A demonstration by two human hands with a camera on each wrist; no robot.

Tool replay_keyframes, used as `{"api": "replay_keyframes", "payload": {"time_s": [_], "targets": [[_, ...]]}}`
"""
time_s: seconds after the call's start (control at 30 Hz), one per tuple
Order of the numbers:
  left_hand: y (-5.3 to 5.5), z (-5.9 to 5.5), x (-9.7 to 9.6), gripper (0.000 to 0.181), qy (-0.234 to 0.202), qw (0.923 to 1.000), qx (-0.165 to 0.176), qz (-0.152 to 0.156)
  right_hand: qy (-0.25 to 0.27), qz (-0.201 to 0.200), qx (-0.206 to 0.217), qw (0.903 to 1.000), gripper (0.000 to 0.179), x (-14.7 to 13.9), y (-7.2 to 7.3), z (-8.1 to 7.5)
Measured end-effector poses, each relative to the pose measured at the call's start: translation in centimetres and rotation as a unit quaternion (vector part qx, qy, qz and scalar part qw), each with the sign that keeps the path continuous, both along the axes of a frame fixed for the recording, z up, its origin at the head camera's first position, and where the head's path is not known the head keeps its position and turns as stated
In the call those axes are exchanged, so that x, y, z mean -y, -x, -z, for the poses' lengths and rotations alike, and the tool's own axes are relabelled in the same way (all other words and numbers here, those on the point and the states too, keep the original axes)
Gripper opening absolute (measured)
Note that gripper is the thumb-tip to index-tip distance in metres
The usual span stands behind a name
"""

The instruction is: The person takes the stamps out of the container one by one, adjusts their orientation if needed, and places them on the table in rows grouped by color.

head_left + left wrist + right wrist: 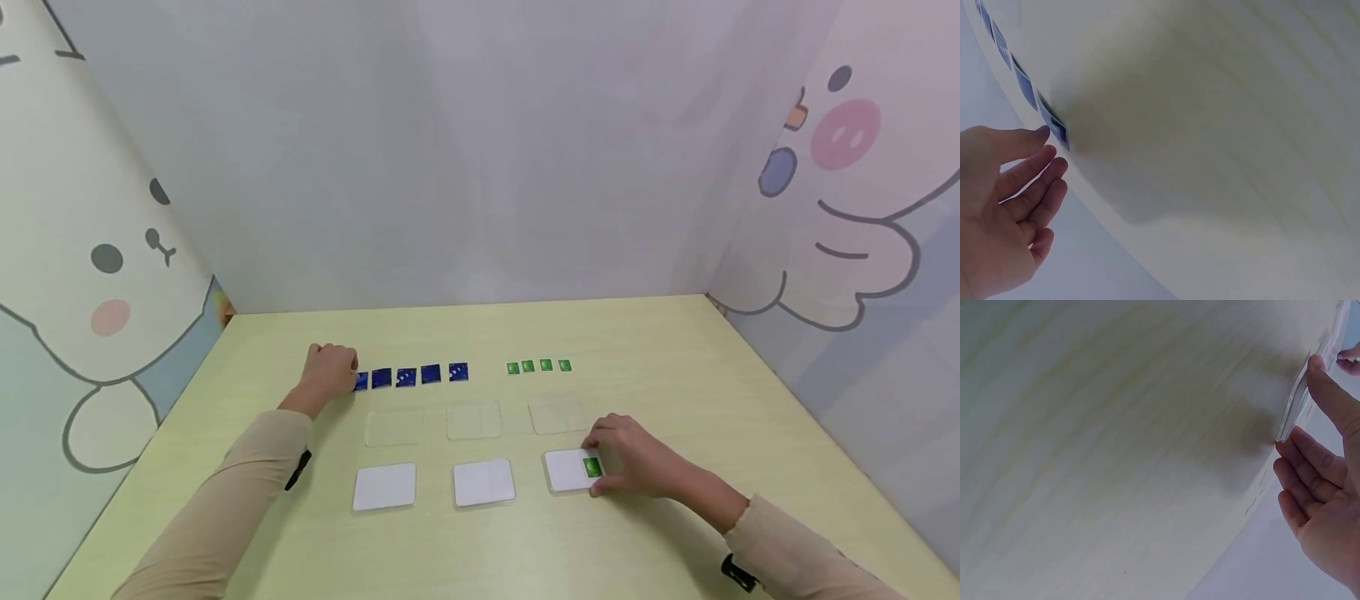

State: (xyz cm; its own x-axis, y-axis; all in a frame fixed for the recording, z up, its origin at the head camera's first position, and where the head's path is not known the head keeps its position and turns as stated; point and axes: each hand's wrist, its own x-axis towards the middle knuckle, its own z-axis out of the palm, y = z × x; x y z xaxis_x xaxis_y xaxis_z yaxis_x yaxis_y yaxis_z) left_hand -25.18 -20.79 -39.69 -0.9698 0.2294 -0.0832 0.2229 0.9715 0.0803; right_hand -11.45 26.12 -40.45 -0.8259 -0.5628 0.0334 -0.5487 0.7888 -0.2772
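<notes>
My left hand is at the left end of a row of small blue square cards. Its thumb tip overlaps the edge of the end card in the left wrist view, with the other fingers loosely bent beside it. My right hand spans the right end of a white card with a clear rim, thumb at the near edge and fingertips at the far edge. On that card's right part lies a small green square card. The right wrist view shows the rimmed card edge-on between thumb and fingers.
Two more white cards, a left one and a middle one, lie in the same row. Behind them are three clear plates. Several small green cards line up farther back. Walls border the pale wooden table.
</notes>
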Motion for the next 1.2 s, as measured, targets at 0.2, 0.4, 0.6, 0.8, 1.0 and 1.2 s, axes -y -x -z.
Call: {"api": "replay_keyframes", "payload": {"time_s": [0.2, 0.4, 0.6, 0.8, 1.0, 1.2], "targets": [[-0.2, -0.5, -0.1, 0.019, 0.006, 1.0, -0.007, -0.003, -0.005, 0.006, 0.004, 1.0, 0.051, 0.1, -0.1, 0.1], [0.0, -0.9, -0.2, 0.025, 0.004, 0.9999, -0.013, -0.002, 0.001, 0.0, -0.003, 1.0, 0.051, 0.1, -0.1, 0.0], [-0.4, -1.5, -0.9, 0.027, -0.009, 0.9997, -0.022, 0.006, 0.004, -0.002, -0.006, 1.0, 0.051, 0.1, -0.2, 0.0], [-0.9, -2.1, -2.0, 0.027, -0.01, 0.9995, -0.026, 0.01, 0.004, -0.006, -0.004, 1.0, 0.051, 0.0, -0.2, -0.1], [-1.2, -2.2, -2.9, 0.027, -0.027, 0.9988, -0.034, 0.021, 0.001, -0.001, -0.004, 1.0, 0.051, 0.0, -0.2, 0.0], [-1.3, -1.9, -3.6, 0.027, -0.039, 0.998, -0.035, 0.035, -0.002, 0.0, -0.011, 0.9999, 0.051, -0.1, -0.3, 0.3]]}}
